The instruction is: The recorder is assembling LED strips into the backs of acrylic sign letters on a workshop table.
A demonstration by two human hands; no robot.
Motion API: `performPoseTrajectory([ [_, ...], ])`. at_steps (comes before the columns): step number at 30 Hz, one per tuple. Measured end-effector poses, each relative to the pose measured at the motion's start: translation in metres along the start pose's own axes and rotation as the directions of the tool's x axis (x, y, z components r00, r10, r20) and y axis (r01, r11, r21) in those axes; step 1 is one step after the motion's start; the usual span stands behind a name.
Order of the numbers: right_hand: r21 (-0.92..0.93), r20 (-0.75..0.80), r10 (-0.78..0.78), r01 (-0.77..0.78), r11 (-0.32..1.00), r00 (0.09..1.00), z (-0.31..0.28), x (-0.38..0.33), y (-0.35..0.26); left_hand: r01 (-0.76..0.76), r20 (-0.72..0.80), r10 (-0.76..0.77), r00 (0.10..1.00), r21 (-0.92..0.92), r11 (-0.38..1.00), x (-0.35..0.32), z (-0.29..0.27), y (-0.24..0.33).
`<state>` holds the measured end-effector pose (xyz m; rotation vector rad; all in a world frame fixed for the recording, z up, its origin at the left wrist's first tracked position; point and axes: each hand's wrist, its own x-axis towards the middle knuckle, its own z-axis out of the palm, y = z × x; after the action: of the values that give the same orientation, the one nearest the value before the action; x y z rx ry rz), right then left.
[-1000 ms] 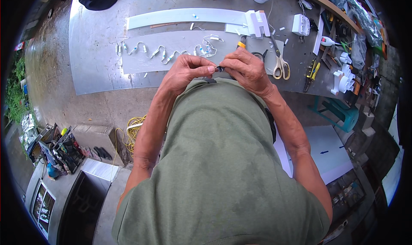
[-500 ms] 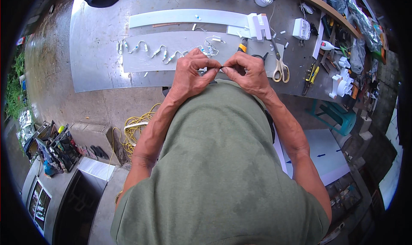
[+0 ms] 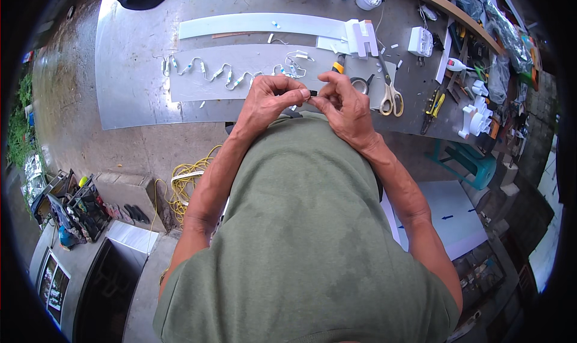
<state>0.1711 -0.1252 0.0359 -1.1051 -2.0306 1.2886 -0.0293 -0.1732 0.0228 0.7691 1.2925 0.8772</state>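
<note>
My left hand (image 3: 273, 100) is closed in a pinch, thumb and index finger on a small black strip (image 3: 313, 93) that looks like tape. Facing it, my right hand (image 3: 345, 106) pinches the other side of the strip, its index finger raised and bent. Whatever the strip touches between the fingertips is too small to make out. Beyond my left hand, a string of small white and blue light modules on wire (image 3: 230, 75) lies in zigzags on a grey sheet (image 3: 198, 89). A tape roll (image 3: 360, 84) rests just past my right hand.
Scissors with cream handles (image 3: 392, 98) and a black-and-yellow tool (image 3: 339, 64) lie close by. White letter-shaped pieces (image 3: 362, 38) and a long white strip (image 3: 252, 24) sit farther back. Pliers (image 3: 434, 112) and a glue bottle (image 3: 457, 64) are at right; a teal stool (image 3: 475, 166) stands below.
My right hand has drawn slightly back and its index finger has lifted, so the black strip and the tape roll show more. My left hand has barely moved.
</note>
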Motion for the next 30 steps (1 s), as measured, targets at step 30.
performPoseTrajectory([
  [30, -0.285, 0.114, -0.352, 0.370, 0.884, 0.929, -0.007, 0.011, 0.008, -0.272, -0.096, 0.352, 0.931, 0.459, 0.845, -0.008, 0.010, 0.001],
])
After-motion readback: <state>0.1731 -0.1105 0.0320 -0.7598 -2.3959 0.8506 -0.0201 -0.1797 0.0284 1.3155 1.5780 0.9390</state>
